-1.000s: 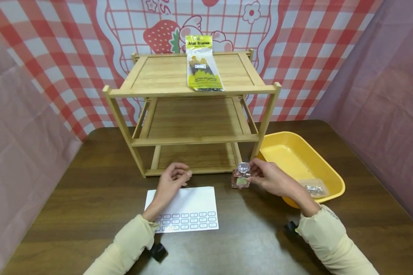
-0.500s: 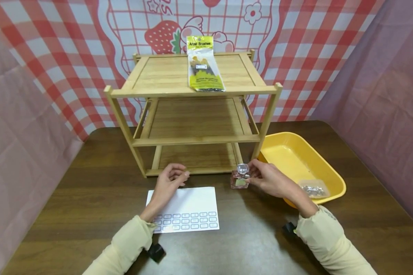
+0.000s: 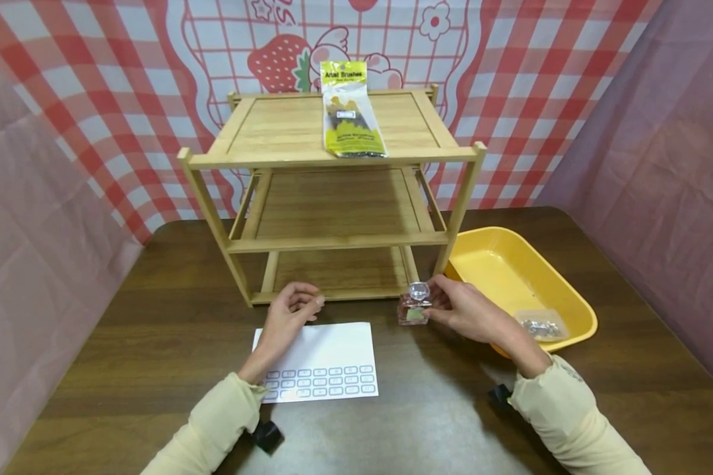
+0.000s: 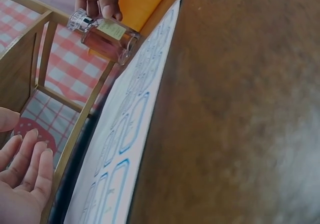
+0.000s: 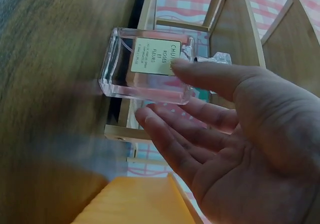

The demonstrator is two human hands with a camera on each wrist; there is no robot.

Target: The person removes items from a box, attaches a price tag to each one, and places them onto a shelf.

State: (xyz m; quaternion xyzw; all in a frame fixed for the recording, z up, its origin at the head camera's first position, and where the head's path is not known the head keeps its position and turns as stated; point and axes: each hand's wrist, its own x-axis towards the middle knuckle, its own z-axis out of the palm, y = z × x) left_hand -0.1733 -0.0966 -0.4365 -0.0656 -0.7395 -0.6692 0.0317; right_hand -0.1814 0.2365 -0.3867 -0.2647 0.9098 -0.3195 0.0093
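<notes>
A dark wooden tabletop (image 3: 154, 330) is seen from above, with a three-tier wooden rack (image 3: 333, 198) stood at its far middle. A yellow tray (image 3: 511, 277) is set just to the right of the rack, a small clear bag (image 3: 541, 326) lying in its near corner. A packet of brushes (image 3: 350, 112) is laid on the rack's top shelf. A white sheet of labels (image 3: 327, 359) is spread flat on the tabletop before the rack.

Both forearms, in pale sleeves, are stretched forward over the tabletop. The right hand (image 3: 466, 310) is held at the right side of a small perfume bottle (image 3: 414, 305), thumb laid against the neck near the clear cap, the other fingers (image 5: 165, 134) loosely extended beside the glass body; a light hold, not a full wrap. The bottle is stood upright on the tabletop just in front of the rack's right leg, between sheet and tray.

The left hand (image 3: 288, 316) is poised above the far left corner of the sheet, fingers softly curled, nothing held in it. It is kept well apart from the bottle.
</notes>
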